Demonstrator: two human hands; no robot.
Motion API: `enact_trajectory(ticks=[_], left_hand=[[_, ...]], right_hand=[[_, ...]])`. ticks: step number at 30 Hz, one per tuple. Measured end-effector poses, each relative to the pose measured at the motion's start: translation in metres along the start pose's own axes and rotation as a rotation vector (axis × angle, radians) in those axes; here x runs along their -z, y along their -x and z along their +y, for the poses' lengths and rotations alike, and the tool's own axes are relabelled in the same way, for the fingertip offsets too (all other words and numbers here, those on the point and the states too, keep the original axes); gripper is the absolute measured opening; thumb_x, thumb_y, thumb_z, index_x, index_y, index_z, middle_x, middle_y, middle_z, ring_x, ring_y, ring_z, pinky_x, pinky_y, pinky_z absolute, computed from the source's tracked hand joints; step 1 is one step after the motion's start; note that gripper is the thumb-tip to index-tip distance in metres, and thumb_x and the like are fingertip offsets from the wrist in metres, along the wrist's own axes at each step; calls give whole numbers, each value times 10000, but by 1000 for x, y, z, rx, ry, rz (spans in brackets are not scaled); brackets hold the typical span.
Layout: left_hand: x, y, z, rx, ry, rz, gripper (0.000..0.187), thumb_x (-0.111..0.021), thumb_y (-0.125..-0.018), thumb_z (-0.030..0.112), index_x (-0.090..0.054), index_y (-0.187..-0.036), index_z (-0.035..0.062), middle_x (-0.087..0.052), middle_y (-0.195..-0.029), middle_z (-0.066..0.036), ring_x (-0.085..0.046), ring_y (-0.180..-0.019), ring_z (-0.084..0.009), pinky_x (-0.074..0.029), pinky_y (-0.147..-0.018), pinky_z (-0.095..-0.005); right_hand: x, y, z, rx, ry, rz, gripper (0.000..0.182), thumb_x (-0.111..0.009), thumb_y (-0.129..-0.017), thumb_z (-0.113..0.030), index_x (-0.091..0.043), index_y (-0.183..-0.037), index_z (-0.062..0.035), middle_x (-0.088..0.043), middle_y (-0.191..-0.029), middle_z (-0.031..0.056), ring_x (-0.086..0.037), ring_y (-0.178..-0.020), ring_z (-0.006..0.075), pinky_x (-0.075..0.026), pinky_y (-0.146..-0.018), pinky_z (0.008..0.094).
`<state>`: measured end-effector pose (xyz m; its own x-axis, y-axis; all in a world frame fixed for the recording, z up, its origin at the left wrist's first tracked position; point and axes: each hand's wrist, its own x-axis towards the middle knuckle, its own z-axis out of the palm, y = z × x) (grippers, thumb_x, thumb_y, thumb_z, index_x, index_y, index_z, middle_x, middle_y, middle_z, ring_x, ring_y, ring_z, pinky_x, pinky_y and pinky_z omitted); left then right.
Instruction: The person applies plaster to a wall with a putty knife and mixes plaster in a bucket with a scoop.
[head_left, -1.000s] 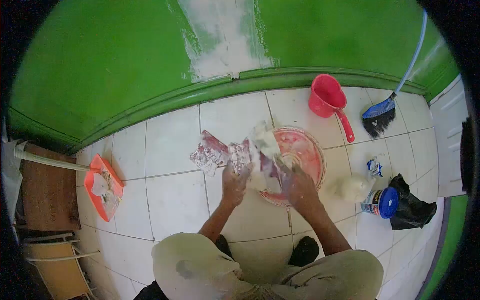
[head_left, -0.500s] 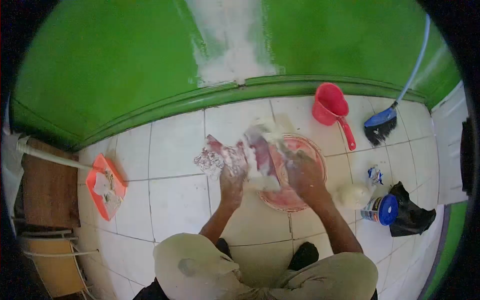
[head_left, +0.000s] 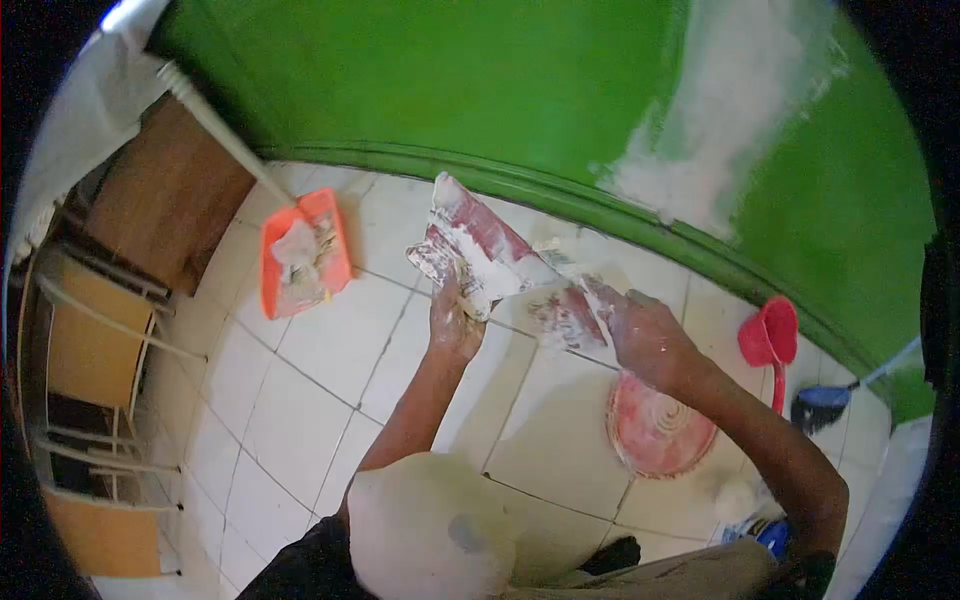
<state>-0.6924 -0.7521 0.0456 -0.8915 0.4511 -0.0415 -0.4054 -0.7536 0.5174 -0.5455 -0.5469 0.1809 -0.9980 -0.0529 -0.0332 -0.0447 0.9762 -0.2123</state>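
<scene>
My left hand (head_left: pixel 455 328) is closed around a flat maroon board (head_left: pixel 495 235) smeared thickly with white putty, held tilted above the floor tiles. Closed on a scraper is my right hand (head_left: pixel 650 338); the scraper's reddish, white-streaked blade (head_left: pixel 572 318) points left, close to the board's right end. White residue coats the fingers of both hands. Below and right of my right hand, a round pink lid (head_left: pixel 660 430) lies on the tiles, with white swirls across its surface.
An orange dustpan (head_left: pixel 268 268) holding debris lies left, near metal-framed chairs (head_left: pixel 95 330). The green wall (head_left: pixel 480 85) bears a white patch (head_left: pixel 715 110). At right are a red dipper (head_left: pixel 768 335), a blue broom (head_left: pixel 822 406) and a partly hidden blue-lidded tub (head_left: pixel 772 537).
The view has swung left. Both hands have moved away from the pink lid, carrying the board and scraper; my right hand was over the lid before.
</scene>
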Motion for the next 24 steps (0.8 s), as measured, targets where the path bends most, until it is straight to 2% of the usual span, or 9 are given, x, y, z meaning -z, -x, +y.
enact_trajectory(ticks=[3, 5, 6, 10, 13, 15, 18, 23, 24], left_hand=[[21, -20, -25, -14, 117, 31, 321, -474, -1005, 283, -503, -1250, 78, -593, -1209, -78, -588, -1115, -230, -494, -959, -444], [37, -34, -47, -186, 116, 50, 287, -495, -996, 239, -516, -1232, 77, -599, -1190, -76, -604, -1074, -227, -514, -928, -431], [49, -46, -56, -225, 135, 127, 261, -499, -992, 206, -523, -1223, 86, -612, -1152, -62, -619, -1030, -223, -528, -900, -404], [49, -58, -62, -283, 214, 110, 252, -504, -989, 204, -532, -1210, 87, -626, -1104, -51, -624, -1006, -213, -534, -876, -370], [57, -68, -76, -375, 182, 265, 255, -505, -989, 214, -541, -1196, 70, -636, -1082, -55, -625, -994, -208, -536, -858, -360], [68, -78, -78, -458, 140, 282, 272, -498, -992, 238, -544, -1187, 54, -627, -1106, -70, -618, -999, -210, -527, -872, -364], [75, -82, -79, -479, 90, 261, 302, -508, -989, 247, -531, -1216, 49, -608, -1155, -74, -604, -1041, -207, -512, -907, -376], [82, -97, -83, -573, 81, 271, 354, -506, -992, 253, -485, -1272, 38, -592, -1185, -76, -594, -1068, -216, -508, -915, -380], [84, -101, -85, -672, 1, 276, 368, -543, -977, 260, -490, -1261, 33, -599, -1154, -74, -606, -1020, -205, -526, -868, -369]], right_hand=[[-20, -14, 11, 95, -72, 120, 411, -468, -915, -133, -449, -1316, -42, -624, -881, 231, -619, -834, 375, -488, -763, 524], [-19, -33, 6, -83, -159, -93, 420, -461, -925, -150, -448, -1332, -47, -615, -928, 254, -616, -874, 401, -469, -830, 540], [-55, -45, 20, 80, -123, 128, 391, -454, -889, -59, -507, -1267, 28, -641, -945, 266, -623, -882, 409, -496, -801, 498], [-64, -74, -5, -1, -243, 42, 385, -447, -891, -61, -525, -1257, 27, -608, -883, 307, -608, -853, 447, -489, -804, 514], [-84, -84, 11, 2, -446, 7, 378, -443, -898, -66, -533, -1255, 22, -605, -884, 309, -607, -859, 449, -486, -799, 523], [-110, -90, 28, 89, -439, 74, 387, -443, -912, -87, -519, -1282, -3, -596, -880, 299, -604, -843, 456, -490, -782, 527], [-109, -93, 34, 33, -362, -121, 441, -449, -932, -148, -442, -1360, -45, -548, -968, 287, -615, -891, 459, -506, -803, 531], [-141, -117, 30, 47, -333, -81, 401, -449, -926, -119, -506, -1314, -34, -588, -922, 271, -596, -911, 423, -482, -820, 516], [-153, -126, 29, 45, -340, -81, 396, -446, -927, -119, -516, -1308, -41, -589, -933, 274, -594, -915, 427, -481, -823, 516]])
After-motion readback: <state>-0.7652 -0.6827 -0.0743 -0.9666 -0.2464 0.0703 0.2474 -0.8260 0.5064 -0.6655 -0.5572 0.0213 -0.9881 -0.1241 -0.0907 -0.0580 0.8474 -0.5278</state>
